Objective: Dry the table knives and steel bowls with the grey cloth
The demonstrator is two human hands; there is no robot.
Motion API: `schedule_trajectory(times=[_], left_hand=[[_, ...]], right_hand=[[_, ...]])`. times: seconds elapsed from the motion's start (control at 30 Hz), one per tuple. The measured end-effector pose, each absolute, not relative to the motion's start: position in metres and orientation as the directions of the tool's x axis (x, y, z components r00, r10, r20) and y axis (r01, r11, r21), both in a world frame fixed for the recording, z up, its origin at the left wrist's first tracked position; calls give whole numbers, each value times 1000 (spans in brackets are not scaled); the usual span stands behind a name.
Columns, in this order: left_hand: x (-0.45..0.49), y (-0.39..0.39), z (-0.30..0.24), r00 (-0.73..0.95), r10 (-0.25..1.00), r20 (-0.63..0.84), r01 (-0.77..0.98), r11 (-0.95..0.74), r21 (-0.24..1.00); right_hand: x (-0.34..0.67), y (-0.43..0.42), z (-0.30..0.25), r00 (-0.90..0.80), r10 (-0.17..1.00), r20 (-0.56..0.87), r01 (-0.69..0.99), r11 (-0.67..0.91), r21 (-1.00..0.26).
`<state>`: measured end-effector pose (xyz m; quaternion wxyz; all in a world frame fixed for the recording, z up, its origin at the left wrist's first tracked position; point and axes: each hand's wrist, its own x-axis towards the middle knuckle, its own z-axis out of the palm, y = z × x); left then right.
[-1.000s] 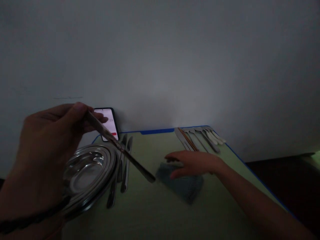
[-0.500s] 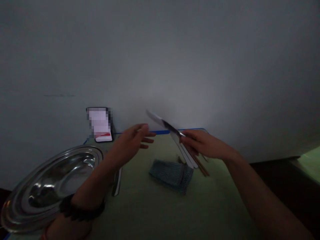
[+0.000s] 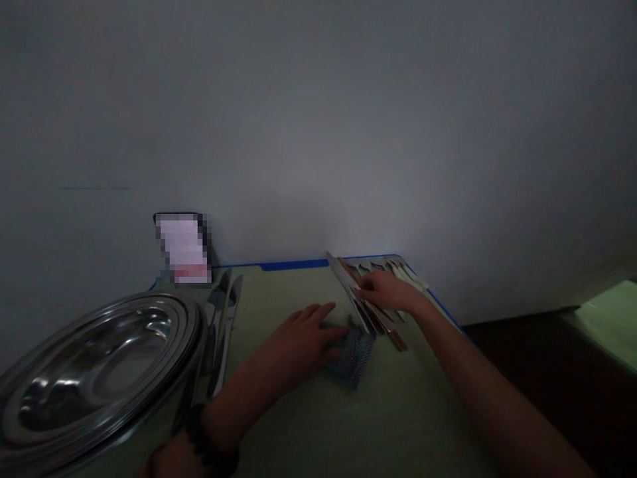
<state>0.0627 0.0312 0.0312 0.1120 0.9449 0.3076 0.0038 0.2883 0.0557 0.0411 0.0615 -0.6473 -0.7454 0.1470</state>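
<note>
My right hand [image 3: 385,291] is low over a row of cutlery, its fingers closed on a table knife [image 3: 342,275] that lies among the others. Brown chopsticks [image 3: 399,340] run out beneath that hand, partly hidden by it. My left hand [image 3: 312,333], with a dark beaded bracelet on the wrist, reaches over a folded grey-blue cloth [image 3: 359,358]. Its fingers are spread and hold nothing; they cover much of the cloth, and I cannot tell whether they touch it.
Nested shiny metal plates [image 3: 186,315] stand on the left of the pale green table [image 3: 398,411]. Several knives [image 3: 231,318] lie beside them. A phone [image 3: 185,249] leans on the wall [image 3: 318,133]. Other silver cutlery [image 3: 398,267] lies at the far right edge.
My right hand has lowered the knife from the air onto the cutlery row. My left hand has moved right and down, over the cloth. The view has shifted slightly right.
</note>
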Motion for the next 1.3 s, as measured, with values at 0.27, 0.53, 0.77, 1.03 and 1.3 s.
schedule_trajectory(times=[0.27,0.53,0.77,1.03,1.3], left_hand=[[57,34,25,811,585,-23,578,-794,189],[58,36,30,828,558,-53,557,-808,191],[59,35,35,829,553,-90,559,-807,191],[36,50,51,748,659,-79,659,-722,212],[-21,62,87,604,794,-73,797,-600,74]], right_hand=[[279,58,30,-34,999,-34,963,24,-268],[275,58,25,-30,999,-26,971,23,-239],[277,58,21,-49,999,-13,979,45,-197],[258,49,34,-170,985,35,940,173,-295],[204,16,28,-548,836,7,733,484,-478]])
